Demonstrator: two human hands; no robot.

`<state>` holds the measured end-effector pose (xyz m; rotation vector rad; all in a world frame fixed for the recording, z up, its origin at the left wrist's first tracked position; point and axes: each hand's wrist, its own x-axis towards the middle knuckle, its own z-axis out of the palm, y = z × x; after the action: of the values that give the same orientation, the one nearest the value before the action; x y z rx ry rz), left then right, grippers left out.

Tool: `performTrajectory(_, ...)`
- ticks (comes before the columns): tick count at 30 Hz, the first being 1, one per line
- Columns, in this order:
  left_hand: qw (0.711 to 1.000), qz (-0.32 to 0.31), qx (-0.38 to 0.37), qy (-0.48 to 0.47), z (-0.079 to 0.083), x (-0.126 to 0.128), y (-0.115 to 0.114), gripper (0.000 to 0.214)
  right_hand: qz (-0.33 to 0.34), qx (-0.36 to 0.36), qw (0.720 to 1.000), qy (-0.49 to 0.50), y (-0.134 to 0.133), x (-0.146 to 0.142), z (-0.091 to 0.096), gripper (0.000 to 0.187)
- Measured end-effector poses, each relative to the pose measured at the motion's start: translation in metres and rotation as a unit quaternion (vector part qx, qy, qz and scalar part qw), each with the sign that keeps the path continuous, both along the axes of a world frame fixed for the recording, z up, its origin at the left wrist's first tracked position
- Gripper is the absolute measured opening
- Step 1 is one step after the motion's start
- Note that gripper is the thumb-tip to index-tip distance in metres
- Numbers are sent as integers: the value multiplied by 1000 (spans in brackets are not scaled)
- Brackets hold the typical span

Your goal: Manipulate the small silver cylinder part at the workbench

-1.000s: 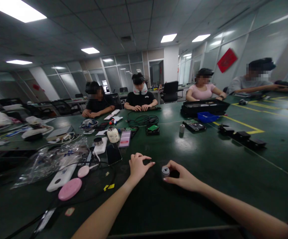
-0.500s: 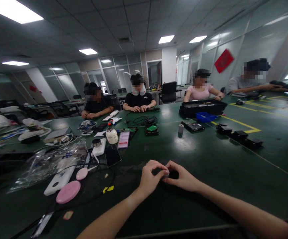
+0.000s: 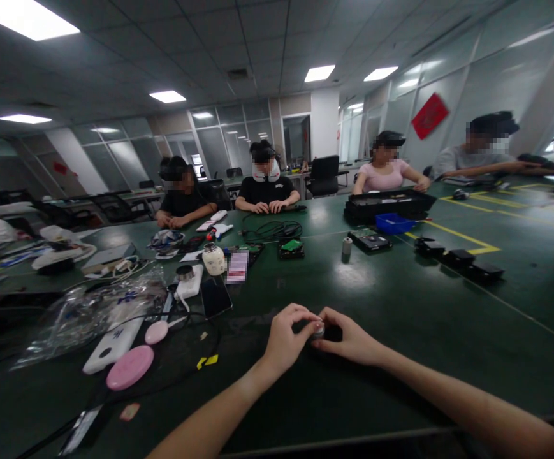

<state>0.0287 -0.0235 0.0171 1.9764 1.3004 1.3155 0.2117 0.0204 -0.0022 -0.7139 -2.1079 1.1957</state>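
Note:
My left hand [image 3: 284, 338] and my right hand [image 3: 347, 338] meet over the green table [image 3: 382, 395], near its front edge. Between their fingertips is a small silvery round object [image 3: 319, 331], mostly covered by the fingers, so its kind cannot be made out. The left thumb and index finger pinch its upper part. The right thumb and fingers close around it from the other side. Farther back, a small grey cylinder [image 3: 347, 246] stands upright beside a hard drive [image 3: 371, 240].
At left lie a black phone [image 3: 216, 297], a pink disc [image 3: 130, 368], a white power bank [image 3: 114, 345], clear plastic bags [image 3: 99, 312] and cables. A cream jar [image 3: 214, 260] stands behind the phone. Several black blocks [image 3: 459, 257] are at right. Several people sit around the table.
My fingers have shifted slightly on the small round object, and more of its silvery side shows below the left fingertips. The camera view has moved very slightly. Both hands stay together.

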Motion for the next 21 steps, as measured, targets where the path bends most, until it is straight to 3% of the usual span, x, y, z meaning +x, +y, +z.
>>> performTrajectory(5, 999, -24, -12, 22, 3, 0, 0, 13, 12, -1, 1000, 0, -1, 1, 3, 25)
performTrajectory(11, 997, -55, -20, 46, -1, -3, -1, 25, 2, -6, 1000, 19, -1, 5, 12, 41)
performTrajectory(16, 996, -78, -14, 44, -8, -6, -2, 35, -1, 27, 999, 22, 0, 9, 10, 51)
performTrajectory(21, 996, -83, -25, 13, -15, -9, 2, 66, 5, 118, 993, -27, -1, 13, 8, 71)
